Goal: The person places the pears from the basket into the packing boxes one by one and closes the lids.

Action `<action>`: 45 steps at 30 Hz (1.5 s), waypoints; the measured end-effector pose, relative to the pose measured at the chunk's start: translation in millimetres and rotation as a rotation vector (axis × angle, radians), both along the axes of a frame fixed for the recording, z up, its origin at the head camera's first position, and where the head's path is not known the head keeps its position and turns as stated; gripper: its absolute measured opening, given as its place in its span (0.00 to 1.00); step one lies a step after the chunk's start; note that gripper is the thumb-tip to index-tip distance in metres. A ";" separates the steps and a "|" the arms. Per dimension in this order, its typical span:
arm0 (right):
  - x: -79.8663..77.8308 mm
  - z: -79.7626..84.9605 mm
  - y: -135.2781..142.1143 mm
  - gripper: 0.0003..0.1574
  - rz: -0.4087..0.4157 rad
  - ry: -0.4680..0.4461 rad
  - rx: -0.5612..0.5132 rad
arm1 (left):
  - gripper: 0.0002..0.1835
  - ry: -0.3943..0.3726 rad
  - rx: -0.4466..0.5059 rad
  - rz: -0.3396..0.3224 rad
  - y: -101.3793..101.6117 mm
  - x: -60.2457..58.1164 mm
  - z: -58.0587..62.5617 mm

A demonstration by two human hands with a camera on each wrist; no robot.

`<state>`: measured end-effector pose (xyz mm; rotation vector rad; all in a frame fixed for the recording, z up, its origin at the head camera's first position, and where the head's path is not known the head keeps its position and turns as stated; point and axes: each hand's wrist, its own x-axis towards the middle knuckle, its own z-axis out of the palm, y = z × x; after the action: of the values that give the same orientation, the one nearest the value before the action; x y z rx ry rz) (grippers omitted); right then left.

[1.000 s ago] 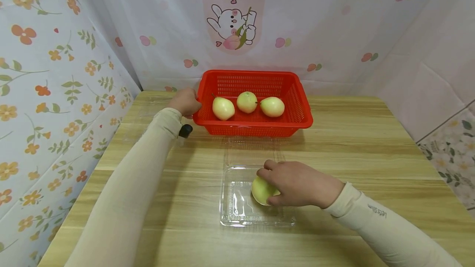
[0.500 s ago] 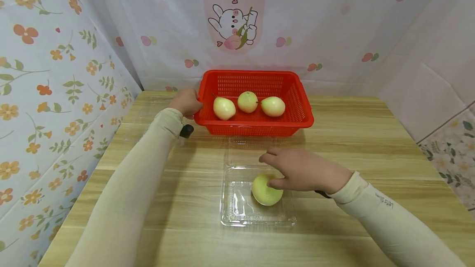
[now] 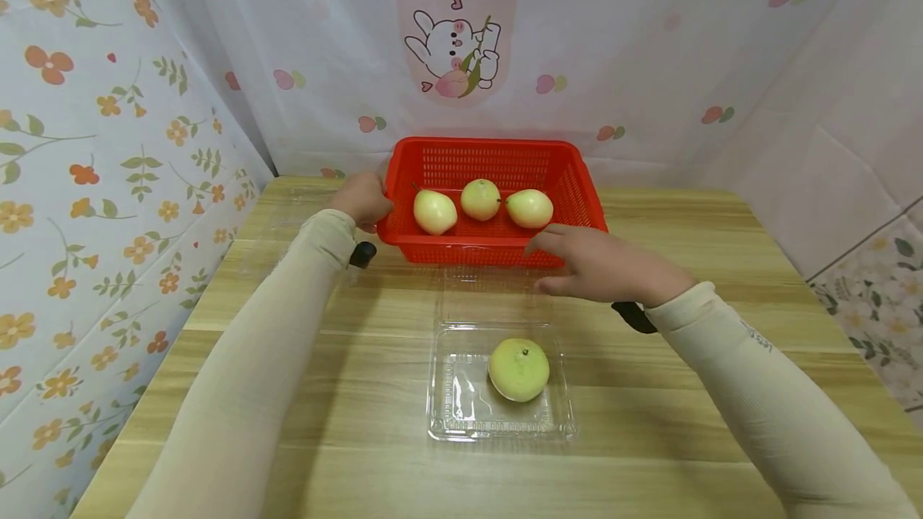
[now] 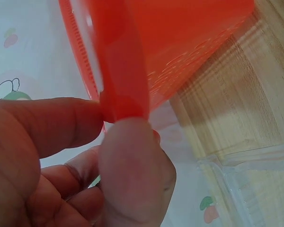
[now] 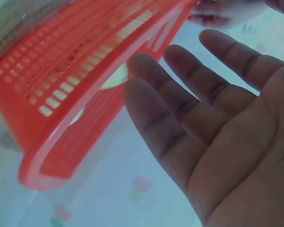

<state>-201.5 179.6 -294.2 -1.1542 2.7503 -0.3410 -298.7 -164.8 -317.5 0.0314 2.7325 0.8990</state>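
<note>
My left hand (image 3: pixel 362 200) pinches the left rim of a red plastic basket (image 3: pixel 483 253); the left wrist view shows thumb and fingers on that rim (image 4: pixel 125 71). Three pale yellow pears lie in the basket: a left pear (image 3: pixel 435 211), a middle pear (image 3: pixel 481 199) and a right pear (image 3: pixel 530 208). Near the basket's front right side hovers my right hand (image 3: pixel 613 264), holding nothing, its fingers extended in the right wrist view. Below it, another pear (image 3: pixel 519 370) sits in the right part of an opened clear plastic clamshell box (image 3: pixel 454 427).
More clear plastic packaging (image 3: pixel 270 223) lies at the left back of the wooden table (image 3: pixel 692 263), partly behind the left arm. A patterned cloth (image 3: pixel 613 46) hangs behind the basket, with floral cloth (image 3: pixel 86 231) on the left.
My right hand has let go of the pear in the clear box and moved up and away toward the basket. My left hand stays on the basket rim.
</note>
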 end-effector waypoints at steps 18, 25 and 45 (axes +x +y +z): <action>-41.8 -4.7 23.5 0.25 -0.184 -0.039 -0.027 | 0.08 -0.007 -0.001 0.018 0.9 -1.9 -1.6; -50.4 -2.0 24.2 0.27 -0.197 -0.012 -0.030 | 0.07 -0.012 0.006 0.025 1.2 -2.0 -0.9; -77.7 -6.2 28.7 0.26 -0.255 -0.042 -0.064 | 0.06 0.005 -0.063 -0.001 3.3 -1.7 1.7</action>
<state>-279.2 208.2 -300.3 -0.7975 2.8712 -0.4793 -300.5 -161.5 -315.7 0.0229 2.7638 0.8136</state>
